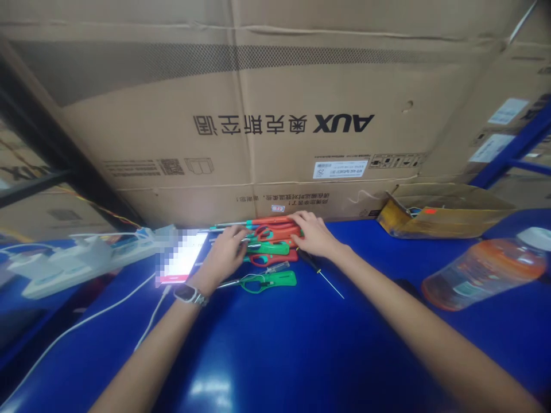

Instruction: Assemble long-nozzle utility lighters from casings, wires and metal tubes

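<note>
Several long-nosed utility lighters lie side by side on the blue tabletop (267,350), with red or green handles and metal barrels pointing left. My left hand (226,255) wears a watch (189,295), its fingers bent over the barrels. At the handle ends, my right hand (316,234) curls its fingers around the red handles, including the rearmost red lighter (271,220). A green lighter (271,280) lies nearest me, apart from both hands. A thin screwdriver (330,285) lies beside my right hand, its dark handle partly hidden. A small clear tube-like piece (278,267) rests among the lighters.
At the left are a lit phone (185,258) and a white power strip (103,264) with plugs and cables. A cut-down cardboard box (447,215) and an orange-tinted plastic jar (486,272) occupy the right. A large cardboard sheet (275,86) stands behind.
</note>
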{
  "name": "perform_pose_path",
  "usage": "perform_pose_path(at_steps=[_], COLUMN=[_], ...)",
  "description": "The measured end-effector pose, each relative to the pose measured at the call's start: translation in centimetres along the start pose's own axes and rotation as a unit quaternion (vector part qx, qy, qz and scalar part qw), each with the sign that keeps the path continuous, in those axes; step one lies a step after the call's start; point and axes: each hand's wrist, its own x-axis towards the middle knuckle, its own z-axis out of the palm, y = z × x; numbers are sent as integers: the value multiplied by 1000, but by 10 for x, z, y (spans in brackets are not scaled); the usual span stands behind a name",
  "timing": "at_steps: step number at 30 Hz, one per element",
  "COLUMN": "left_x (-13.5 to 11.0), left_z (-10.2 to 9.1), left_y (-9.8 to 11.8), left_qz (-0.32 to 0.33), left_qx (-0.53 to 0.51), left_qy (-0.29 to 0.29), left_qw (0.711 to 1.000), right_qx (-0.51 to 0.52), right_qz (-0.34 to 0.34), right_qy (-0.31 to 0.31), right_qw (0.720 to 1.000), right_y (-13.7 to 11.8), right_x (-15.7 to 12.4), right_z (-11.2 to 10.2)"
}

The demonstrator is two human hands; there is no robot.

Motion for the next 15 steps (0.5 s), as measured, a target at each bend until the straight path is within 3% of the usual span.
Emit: perform_pose_path(at_steps=[6,12,15], left_x=[25,34,33], left_z=[-8,-9,-10], left_y=[-22,-25,-29], left_qz=[-58,-64,-54], left_qx=[19,101,91], left_qy=[-95,-111,-106], left_qw=[994,987,989], right_qx=[-44,-94,-116], right_qz=[6,-23,-48], right_qy=[-92,-135,-133], right_qw=[995,986,983], right_y=[-14,-21,-22], right_x=[37,52,56], right_z=[6,9,8])
